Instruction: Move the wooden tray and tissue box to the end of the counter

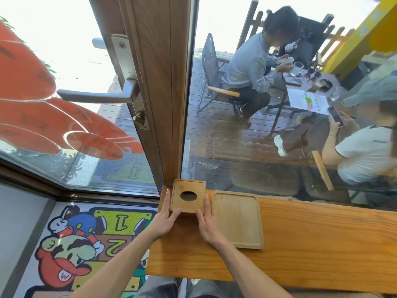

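A square wooden tissue box (189, 195) with an oval hole in its top stands at the far left end of the wooden counter (322, 244), against the door frame. My left hand (166, 218) presses its left side and my right hand (206, 220) its right side, so both hands grip the box. The flat wooden tray (238, 220) with a raised rim lies on the counter just right of the box, nearly touching my right hand.
A wooden door frame (163, 93) with a metal handle (96, 95) rises behind the box. Glass runs along the counter's far edge; people sit at a table outside. A cartoon floor mat (86, 239) lies below on the left.
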